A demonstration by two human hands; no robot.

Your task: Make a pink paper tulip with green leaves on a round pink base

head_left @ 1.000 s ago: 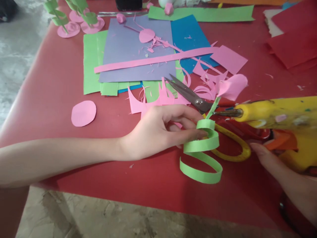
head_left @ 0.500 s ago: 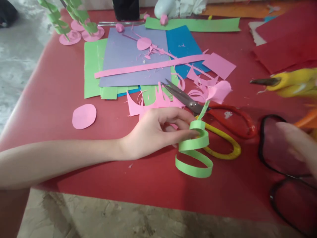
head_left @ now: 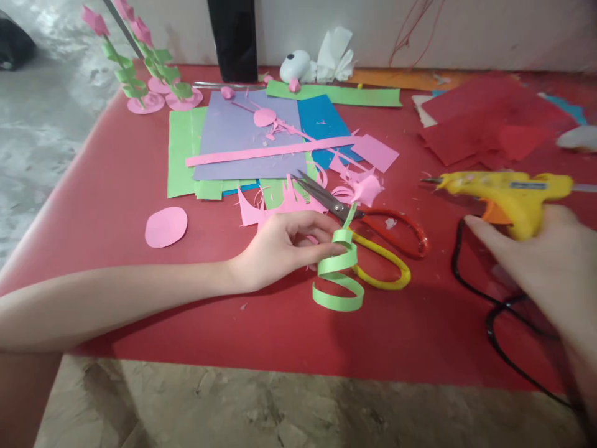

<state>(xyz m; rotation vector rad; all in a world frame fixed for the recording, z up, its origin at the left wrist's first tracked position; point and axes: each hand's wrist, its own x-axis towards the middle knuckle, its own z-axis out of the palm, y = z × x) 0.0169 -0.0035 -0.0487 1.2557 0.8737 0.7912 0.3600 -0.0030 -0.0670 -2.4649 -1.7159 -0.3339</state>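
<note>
My left hand (head_left: 282, 249) pinches a paper flower's green stem, around which a green paper strip (head_left: 342, 302) coils loosely. The pink bloom (head_left: 366, 188) tilts up to the right, above the scissors. My right hand (head_left: 553, 267) is at the handle of a yellow hot glue gun (head_left: 499, 186). Its thumb stretches out below the orange trigger, and its other fingers are mostly hidden behind the handle. The gun's nozzle points left. Scissors (head_left: 392, 274) with one red and one yellow handle lie open just beyond my left hand.
A pink paper disc (head_left: 166, 227) lies left. Behind my hands are purple paper (head_left: 252, 134), a pink strip (head_left: 270, 151) and pink scraps. Finished paper flowers (head_left: 144, 102) stand back left. Red sheets (head_left: 480, 118) lie back right. A black cord (head_left: 489, 336) loops at right.
The view has tilted up and turned right, showing more of the table's back and right side. The glue gun, blurred and partly cut off before, now shows whole. My left hand keeps its pinch.
</note>
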